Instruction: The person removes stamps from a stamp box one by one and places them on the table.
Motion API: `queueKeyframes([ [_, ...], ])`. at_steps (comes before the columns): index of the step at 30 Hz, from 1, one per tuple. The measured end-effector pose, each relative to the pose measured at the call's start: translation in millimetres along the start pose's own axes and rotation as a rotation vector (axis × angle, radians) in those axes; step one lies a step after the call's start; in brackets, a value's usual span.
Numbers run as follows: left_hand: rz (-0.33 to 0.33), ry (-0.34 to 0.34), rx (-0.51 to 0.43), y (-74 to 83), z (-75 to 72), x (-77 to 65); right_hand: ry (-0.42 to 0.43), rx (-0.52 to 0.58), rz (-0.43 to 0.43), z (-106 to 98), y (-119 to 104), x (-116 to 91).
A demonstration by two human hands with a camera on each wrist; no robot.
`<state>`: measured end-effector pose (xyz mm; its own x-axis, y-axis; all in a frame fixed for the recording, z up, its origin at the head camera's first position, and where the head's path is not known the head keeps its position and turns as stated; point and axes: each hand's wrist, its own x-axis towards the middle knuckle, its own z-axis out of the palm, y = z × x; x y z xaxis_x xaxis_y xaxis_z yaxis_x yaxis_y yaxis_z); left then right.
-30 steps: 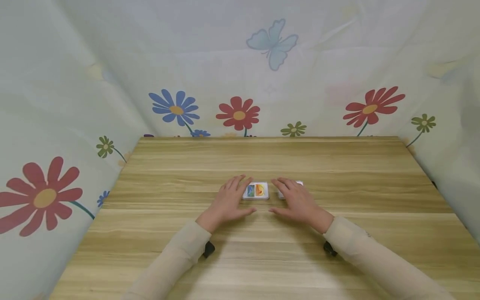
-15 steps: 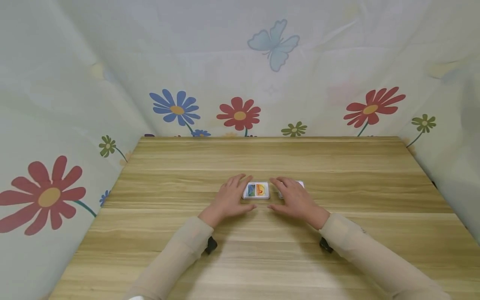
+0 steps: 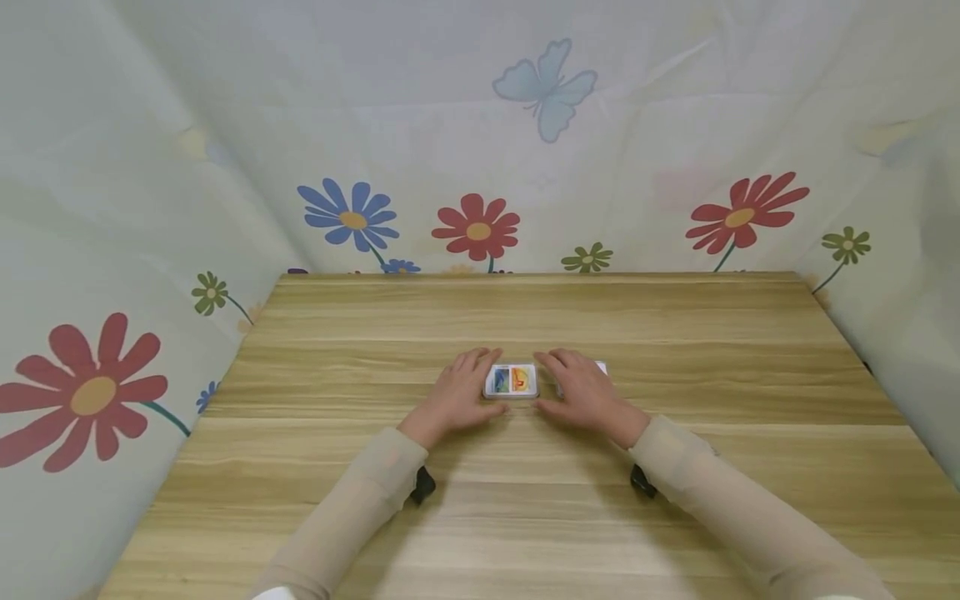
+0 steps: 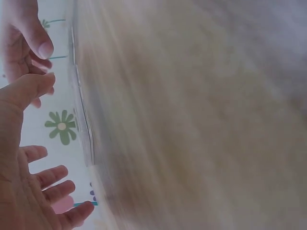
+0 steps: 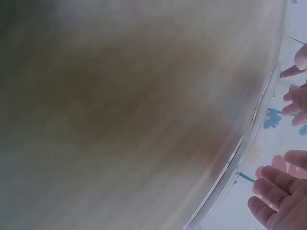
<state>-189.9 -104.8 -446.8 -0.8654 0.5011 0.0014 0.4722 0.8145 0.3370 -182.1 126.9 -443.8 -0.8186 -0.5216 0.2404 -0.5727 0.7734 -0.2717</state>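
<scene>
A flat white-bordered case (image 3: 512,381) with a blue-green picture beside an orange one lies on the wooden table. Just left of it hovers my left hand (image 3: 455,396), fingers spread and thumb apart, seen also in the left wrist view (image 4: 29,187). A second flat white piece (image 3: 602,367) lies further right, mostly hidden under my right hand (image 3: 587,392). Loosely bent fingers of that hand show in the right wrist view, gripping nothing. In both wrist views the hands stand raised above a thin clear plastic edge (image 4: 85,124).
The wood-grain table (image 3: 480,508) reaches back to a pale hanging cloth (image 3: 420,100) printed with flowers and a butterfly. Cloth also closes in the left and right sides. A black wrist device (image 3: 423,485) sits under each sleeve.
My right hand has shifted slightly left, so the two hands are closer together. My left hand has barely moved. The picture case stays where it was.
</scene>
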Motion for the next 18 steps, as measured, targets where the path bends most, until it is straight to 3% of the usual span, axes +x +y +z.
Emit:
queueKeyframes([
  [7,-0.003,0.011,-0.008,-2.7,2.6,5.7,-0.036,-0.005,-0.007,3,3,4],
  [18,0.006,-0.032,0.006,-4.2,2.5,10.4,-0.093,-0.027,-0.021,7,1,11],
])
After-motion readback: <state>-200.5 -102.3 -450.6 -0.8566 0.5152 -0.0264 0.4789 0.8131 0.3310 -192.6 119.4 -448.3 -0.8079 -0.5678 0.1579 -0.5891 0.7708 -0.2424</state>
